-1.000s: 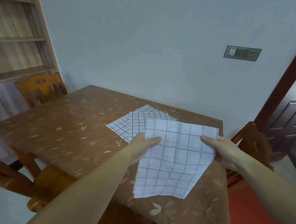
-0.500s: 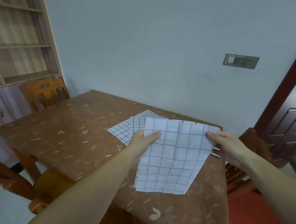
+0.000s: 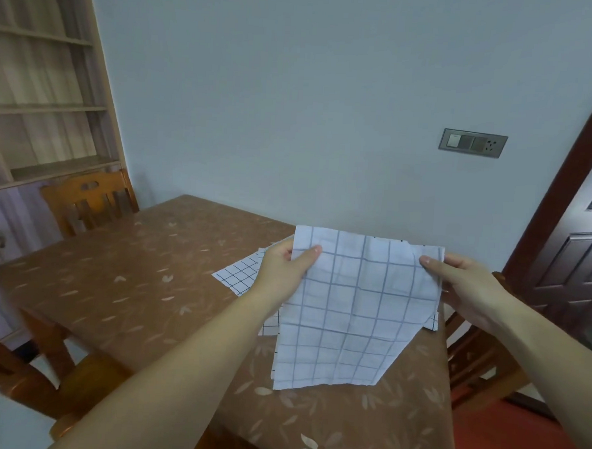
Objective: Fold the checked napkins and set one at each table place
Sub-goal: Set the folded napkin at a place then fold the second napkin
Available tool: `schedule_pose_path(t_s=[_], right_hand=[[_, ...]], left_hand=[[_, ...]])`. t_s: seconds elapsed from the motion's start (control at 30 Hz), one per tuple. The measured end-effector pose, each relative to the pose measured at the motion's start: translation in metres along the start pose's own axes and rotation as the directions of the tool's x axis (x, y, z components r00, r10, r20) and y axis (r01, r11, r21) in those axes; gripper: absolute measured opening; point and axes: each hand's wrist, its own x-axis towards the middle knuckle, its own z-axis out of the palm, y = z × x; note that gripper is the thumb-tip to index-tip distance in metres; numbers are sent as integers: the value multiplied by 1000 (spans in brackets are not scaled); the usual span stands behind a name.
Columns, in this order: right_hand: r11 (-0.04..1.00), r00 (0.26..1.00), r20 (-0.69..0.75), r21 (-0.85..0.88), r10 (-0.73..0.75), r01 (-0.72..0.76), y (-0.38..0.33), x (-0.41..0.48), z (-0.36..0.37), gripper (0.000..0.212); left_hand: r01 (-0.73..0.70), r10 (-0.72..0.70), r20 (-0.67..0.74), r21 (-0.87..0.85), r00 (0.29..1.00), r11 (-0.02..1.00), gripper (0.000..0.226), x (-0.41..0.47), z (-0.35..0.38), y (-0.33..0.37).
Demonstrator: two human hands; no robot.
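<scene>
A white napkin with a blue-grey check (image 3: 355,313) hangs in the air above the right part of the table. My left hand (image 3: 283,270) pinches its upper left corner, thumb on the near face. My right hand (image 3: 463,284) pinches its upper right corner the same way. The lower part hangs free, with its right lower edge slanting. More checked napkins (image 3: 238,276) lie flat on the table behind it, mostly hidden by my left hand and the raised napkin.
The table (image 3: 130,291) wears a brown cloth with a leaf pattern. Wooden chairs stand at the far left (image 3: 86,199), the near left (image 3: 15,378) and the right (image 3: 480,350). A shelf unit (image 3: 44,84) is at the left, a dark door (image 3: 585,246) at the right.
Both hands have lifted the napkin higher off the table, so it hangs more upright. The view has tilted upward.
</scene>
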Motion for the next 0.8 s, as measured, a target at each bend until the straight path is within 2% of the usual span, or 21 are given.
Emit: schedule_pose_path(t_s=[0.2, 0.5, 0.63, 0.7, 0.8], right_hand=[[997, 996, -53, -28, -67, 65, -11, -1, -2, 26], [996, 998, -9, -53, -65, 65, -12, -9, -5, 28], [995, 996, -18, -43, -86, 85, -12, -9, -5, 21], [996, 995, -24, -18, -92, 91, -15, -7, -5, 22], [996, 997, -17, 55, -74, 74, -19, -6, -4, 27]], left_hand=[[-91, 89, -75, -14, 993, 996, 12, 7, 3, 10], [-80, 76, -66, -70, 995, 994, 11, 10, 3, 14], [-63, 55, -84, -92, 995, 994, 5, 11, 1, 16], [-27, 16, -85, -123, 996, 992, 12, 12, 0, 19], [87, -84, 28, -123, 996, 989, 13, 10, -6, 13]])
